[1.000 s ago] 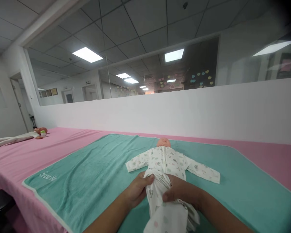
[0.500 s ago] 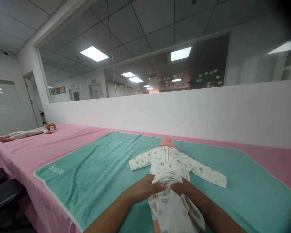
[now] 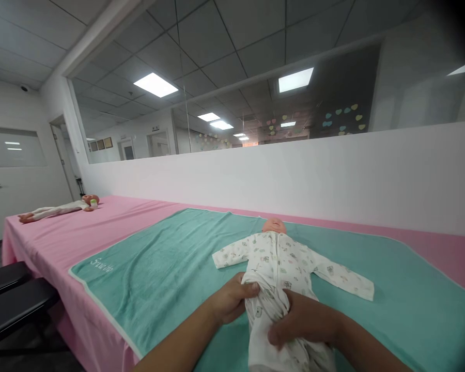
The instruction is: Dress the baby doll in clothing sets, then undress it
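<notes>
A baby doll (image 3: 274, 226) lies on its back on a green towel (image 3: 170, 263), head away from me, arms spread in a white printed top (image 3: 269, 253). White printed baby pants (image 3: 263, 323) cover its lower body, bunched at the waist. My left hand (image 3: 232, 297) pinches the bunched waistband on the left side, thumb on top. My right hand (image 3: 302, 320) is closed on the pants at the right, its thumb lying lower on the cloth and its other fingers partly hidden. The doll's feet are out of sight.
A pink cloth (image 3: 116, 222) covers the table under the towel. Another doll (image 3: 62, 208) lies at the far left beside a small green-capped bottle (image 3: 93, 203). Black stools (image 3: 19, 305) stand at the left edge. A white wall (image 3: 256, 181) with windows rises behind.
My right hand has shifted from the waistband, its thumb now lower on the pants. My left hand still grips the waistband, slightly to the left. The view has turned a little left.
</notes>
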A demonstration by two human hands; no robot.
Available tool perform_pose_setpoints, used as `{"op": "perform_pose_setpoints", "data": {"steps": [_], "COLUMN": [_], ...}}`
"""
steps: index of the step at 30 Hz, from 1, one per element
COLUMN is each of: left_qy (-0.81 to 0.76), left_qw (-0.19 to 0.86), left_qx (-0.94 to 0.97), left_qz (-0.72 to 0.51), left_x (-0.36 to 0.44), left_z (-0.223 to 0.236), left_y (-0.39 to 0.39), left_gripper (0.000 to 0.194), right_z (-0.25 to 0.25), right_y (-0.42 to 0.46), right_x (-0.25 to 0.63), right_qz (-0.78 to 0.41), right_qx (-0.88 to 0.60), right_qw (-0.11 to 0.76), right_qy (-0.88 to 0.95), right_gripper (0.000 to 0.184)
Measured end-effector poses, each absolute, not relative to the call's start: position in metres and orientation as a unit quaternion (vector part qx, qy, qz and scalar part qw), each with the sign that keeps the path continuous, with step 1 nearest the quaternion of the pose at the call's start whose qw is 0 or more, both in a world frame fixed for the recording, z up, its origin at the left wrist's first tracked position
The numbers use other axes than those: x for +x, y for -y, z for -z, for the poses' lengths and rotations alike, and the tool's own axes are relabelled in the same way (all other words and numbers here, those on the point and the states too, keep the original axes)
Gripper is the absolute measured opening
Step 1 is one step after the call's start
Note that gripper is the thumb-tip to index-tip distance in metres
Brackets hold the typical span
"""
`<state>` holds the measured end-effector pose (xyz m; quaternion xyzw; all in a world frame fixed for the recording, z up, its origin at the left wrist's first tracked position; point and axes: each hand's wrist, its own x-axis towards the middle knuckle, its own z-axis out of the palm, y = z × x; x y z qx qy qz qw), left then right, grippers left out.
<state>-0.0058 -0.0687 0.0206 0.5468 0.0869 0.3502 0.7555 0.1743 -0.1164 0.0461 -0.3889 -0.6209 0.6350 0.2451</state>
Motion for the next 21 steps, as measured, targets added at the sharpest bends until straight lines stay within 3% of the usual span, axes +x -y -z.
{"op": "perform_pose_setpoints", "data": {"steps": [6, 13, 17, 21], "left_qy": [-0.17, -0.205, -0.171, -0.125], "left_qw": [0.716, 0.653, 0.693, 0.738], "left_qx": [0.608, 0.69, 0.655, 0.591], "left_qz": [-0.297, -0.236, -0.246, -0.299], "left_x": [-0.009, -0.012, -0.012, -0.01], "left_z": [-0.022, -0.032, -0.03, -0.021], "left_y": [0.063, 0.067, 0.067, 0.064], "left_gripper": [0.047, 0.046, 0.051, 0.049], "right_z": [-0.035, -0.029, -0.025, -0.021], "right_y": [0.115, 0.104, 0.101, 0.101], "right_x": [0.171, 0.178, 0.175, 0.168], "right_qz": [-0.713, -0.67, -0.653, -0.689], "right_qx": [-0.281, -0.314, -0.322, -0.25], "right_qw": [0.371, 0.412, 0.402, 0.383], "right_qy": [0.524, 0.533, 0.555, 0.562], "right_gripper": [0.025, 0.021, 0.014, 0.036]}}
